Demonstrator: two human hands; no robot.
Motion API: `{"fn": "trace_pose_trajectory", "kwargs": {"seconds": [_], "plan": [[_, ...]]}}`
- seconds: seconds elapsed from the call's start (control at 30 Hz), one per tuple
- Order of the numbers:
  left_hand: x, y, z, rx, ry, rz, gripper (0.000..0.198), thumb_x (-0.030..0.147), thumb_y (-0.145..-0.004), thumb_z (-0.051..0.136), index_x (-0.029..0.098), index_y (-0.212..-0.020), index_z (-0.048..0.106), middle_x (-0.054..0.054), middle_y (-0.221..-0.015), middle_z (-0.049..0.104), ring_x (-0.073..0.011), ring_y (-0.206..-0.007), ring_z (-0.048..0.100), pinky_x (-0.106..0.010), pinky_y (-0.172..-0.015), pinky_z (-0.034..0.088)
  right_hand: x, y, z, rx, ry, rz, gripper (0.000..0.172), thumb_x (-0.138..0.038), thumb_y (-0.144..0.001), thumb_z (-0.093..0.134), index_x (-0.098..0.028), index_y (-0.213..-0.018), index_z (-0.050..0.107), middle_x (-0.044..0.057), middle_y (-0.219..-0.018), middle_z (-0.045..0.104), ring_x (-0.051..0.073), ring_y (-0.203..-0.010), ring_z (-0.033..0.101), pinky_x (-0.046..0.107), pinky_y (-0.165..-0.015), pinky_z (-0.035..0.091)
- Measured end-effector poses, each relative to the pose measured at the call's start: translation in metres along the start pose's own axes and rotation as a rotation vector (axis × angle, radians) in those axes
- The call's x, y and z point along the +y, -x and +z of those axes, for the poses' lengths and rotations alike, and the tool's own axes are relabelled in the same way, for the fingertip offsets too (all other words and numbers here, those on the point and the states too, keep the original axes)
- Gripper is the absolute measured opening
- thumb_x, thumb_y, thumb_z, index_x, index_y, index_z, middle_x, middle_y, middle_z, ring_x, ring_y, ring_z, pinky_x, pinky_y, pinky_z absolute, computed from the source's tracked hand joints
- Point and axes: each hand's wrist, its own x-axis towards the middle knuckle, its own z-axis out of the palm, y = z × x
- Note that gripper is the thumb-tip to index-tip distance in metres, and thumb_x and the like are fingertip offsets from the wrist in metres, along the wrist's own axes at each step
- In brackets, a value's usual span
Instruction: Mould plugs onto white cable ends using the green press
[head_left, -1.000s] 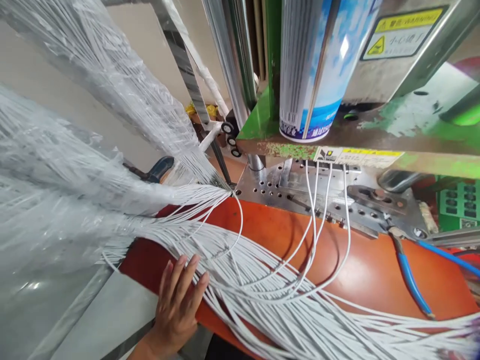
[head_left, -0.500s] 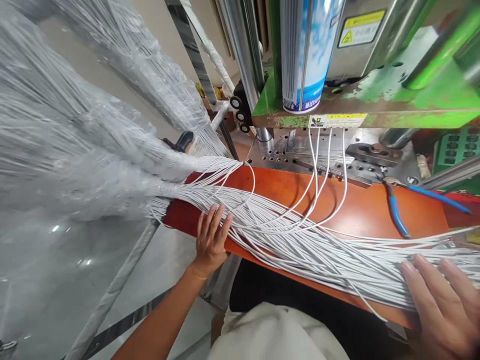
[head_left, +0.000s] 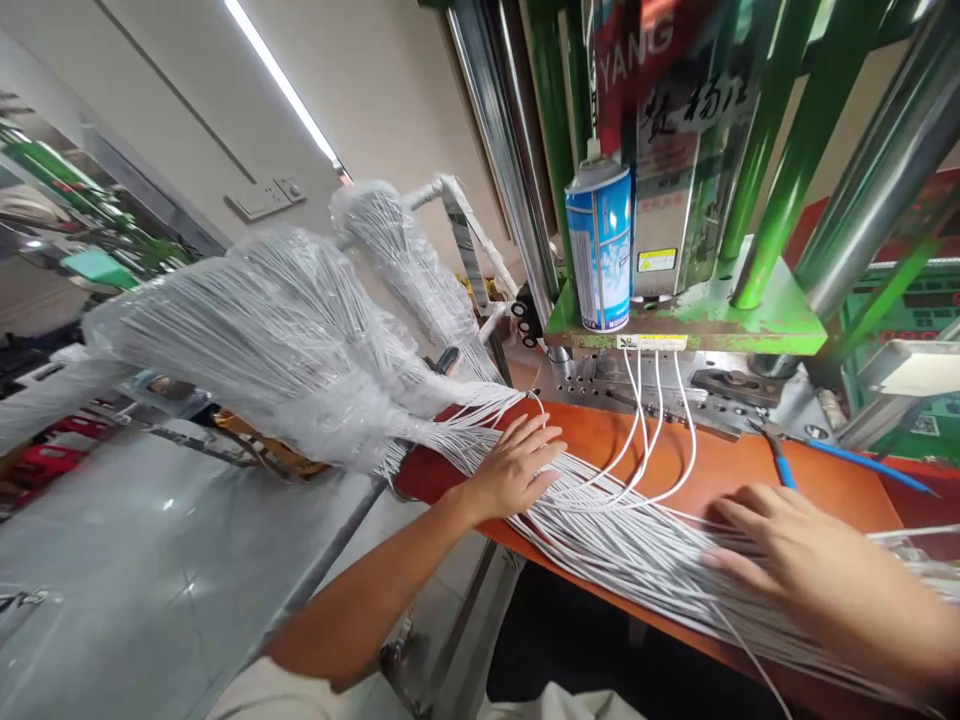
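Press (head_left: 780, 320) and wrapped bundles (head_left: 270, 340) both show more fully than half a second ago; view is pulled back and tipped up. Wires (head_left: 600, 530) lie in much the same run along the counter (head_left: 709, 465), with four of them, as before, curving up to the front edge of the press plate. Right hand (head_left: 810, 555) sits farther in from the right, now close by the pliers (head_left: 783, 470). Left hand (head_left: 517, 465) is up off the near margin of the wires and over their top.

Counter slants down to the right; wires hug its near edge, one loose strand dropping past it. Bare orange strip between wires and the press's metal base, crossed by the four curved strands, bounded at right by the pliers. Can (head_left: 609, 255) stands upright on the plate at its left front, above that strip. Clear stretch of wires between the hands.

Wires pass under the left hand, fingers slightly spread and laid flat on top, then run right beneath the right hand. Its fingers are blurred, thumb well away from forefinger; cannot tell whether they press on the wires or hover just above.
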Motion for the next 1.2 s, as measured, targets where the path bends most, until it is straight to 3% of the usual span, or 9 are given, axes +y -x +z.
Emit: {"fn": "trace_pose_trajectory", "kwargs": {"seconds": [0.13,0.23,0.33,0.5,0.6,0.73,0.93,1.03,1.2], "plan": [[-0.058,-0.064,-0.01,-0.117,-0.227,-0.073,0.02,0.016,-0.096,0.054,0.015,-0.088,0.072,-0.012,-0.099,0.071,-0.0266,-0.113,0.061,-0.048,-0.115,0.038,-0.069,-0.065,-0.009,-0.336,-0.077,0.036,0.042,-0.051,-0.093,0.056,-0.019,-0.119,0.066,0.016,-0.097,0.071,0.036,-0.089,0.071,0.044,-0.075,0.048],[-0.076,-0.083,-0.02,-0.073,-0.309,-0.149,0.022,0.009,-0.094,0.049,0.011,-0.086,0.069,-0.016,-0.088,0.068,-0.0291,-0.097,0.06,-0.049,-0.095,0.048,-0.083,-0.081,-0.006,-0.354,-0.25,0.025,0.039,-0.037,-0.085,0.066,-0.018,-0.118,0.064,0.014,-0.096,0.073,0.034,-0.093,0.07,0.04,-0.076,0.046],[-0.042,-0.099,-0.02,-0.012,-0.24,-0.013,0.029,0.015,-0.101,0.041,0.014,-0.093,0.069,-0.012,-0.086,0.067,-0.025,-0.093,0.06,-0.041,-0.088,0.05,-0.071,-0.081,0.005,-0.295,-0.475,-0.008,0.012,-0.031,-0.086,0.06,-0.021,-0.092,0.066,0.006,-0.084,0.07,0.022,-0.076,0.064,0.033,-0.068,0.042],[0.057,-0.165,0.003,0.002,0.138,0.666,0.026,0.023,-0.102,0.043,0.019,-0.099,0.069,-0.008,-0.099,0.072,-0.0208,-0.098,0.064,-0.036,-0.095,0.047,-0.051,-0.078,0.023,-0.162,-0.676,0.024,0.024,-0.04,-0.09,0.051,-0.019,-0.098,0.06,0.008,-0.092,0.066,0.02,-0.076,0.056,0.033,-0.07,0.045],[0.063,-0.2,0.016,-0.083,0.171,0.716,0.03,0.027,-0.105,0.04,0.019,-0.096,0.067,-0.005,-0.095,0.075,-0.0181,-0.085,0.067,-0.034,-0.084,0.046,-0.046,-0.082,0.022,-0.239,-0.699,0.083,0.03,-0.047,-0.089,0.05,-0.018,-0.092,0.056,0.007,-0.089,0.062,0.019,-0.075,0.051,0.033,-0.07,0.046],[0.014,-0.178,0.02,-0.166,-0.044,0.605,0.042,0.047,-0.107,0.042,0.016,-0.093,0.067,-0.006,-0.076,0.073,-0.0195,-0.068,0.065,-0.037,-0.081,0.044,-0.043,-0.088,0.012,-0.42,-0.723,0.065,0.03,-0.049,-0.087,0.054,-0.02,-0.078,0.055,0.001,-0.073,0.056,0.015,-0.065,0.041,0.029,-0.06,0.038],[-0.066,-0.095,-0.008,-0.254,-0.275,0.316,0.028,0.0,-0.092,0.047,0.017,-0.087,0.069,-0.002,-0.071,0.069,-0.0168,-0.071,0.065,-0.042,-0.114,0.036,-0.042,-0.088,0.009,-0.39,-0.567,0.08,0.035,-0.049,-0.087,0.05,-0.018,-0.078,0.063,0.001,-0.068,0.057,0.015,-0.063,0.044,0.029,-0.059,0.037],[-0.042,-0.074,-0.021,-0.088,-0.108,0.263,0.031,0.006,-0.097,0.044,0.016,-0.111,0.07,-0.009,-0.1,0.075,-0.0205,-0.099,0.068,-0.045,-0.116,0.037,-0.051,-0.084,0.005,-0.286,-0.358,0.036,0.032,-0.043,-0.094,0.044,-0.021,-0.075,0.059,0.002,-0.069,0.062,0.017,-0.065,0.052,0.03,-0.062,0.039],[0.056,-0.074,-0.041,0.092,0.281,0.354,0.043,0.025,-0.109,0.035,0.012,-0.147,0.05,-0.011,-0.148,0.059,-0.0206,-0.139,0.053,-0.035,-0.114,0.042,-0.061,-0.068,-0.019,-0.118,0.148,0.0,0.029,-0.026,-0.098,0.037,-0.022,-0.086,0.063,0.012,-0.081,0.072,0.028,-0.072,0.067,0.038,-0.066,0.041]]}}
